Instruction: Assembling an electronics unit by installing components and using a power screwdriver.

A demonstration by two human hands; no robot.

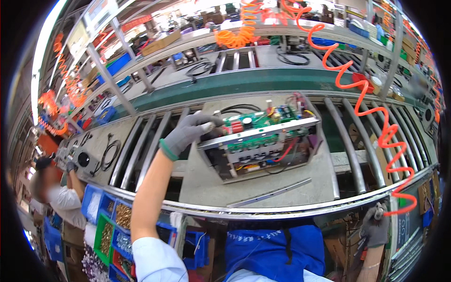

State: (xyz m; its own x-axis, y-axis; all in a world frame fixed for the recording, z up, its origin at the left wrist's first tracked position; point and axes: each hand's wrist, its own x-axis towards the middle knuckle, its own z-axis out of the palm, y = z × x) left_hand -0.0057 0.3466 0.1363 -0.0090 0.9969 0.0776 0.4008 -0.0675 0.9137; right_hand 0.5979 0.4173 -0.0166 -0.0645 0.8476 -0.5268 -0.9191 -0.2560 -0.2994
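An open metal electronics chassis stands on a grey board in front of me, with green circuit boards and wires showing in it. My left hand, in a grey glove with a green cuff, is closed over the chassis's upper left end; its fingertips are partly hidden. Low at the right, my gloved right hand is closed around a metal-ended tool on an orange coiled air hose. Most of that tool is hidden. A loose metal strip lies before the chassis.
Steel rollers flank the board on both sides. Blue and green bins of small parts hang at the lower left. Another person works at the far left. Behind runs a green belt below a shelf.
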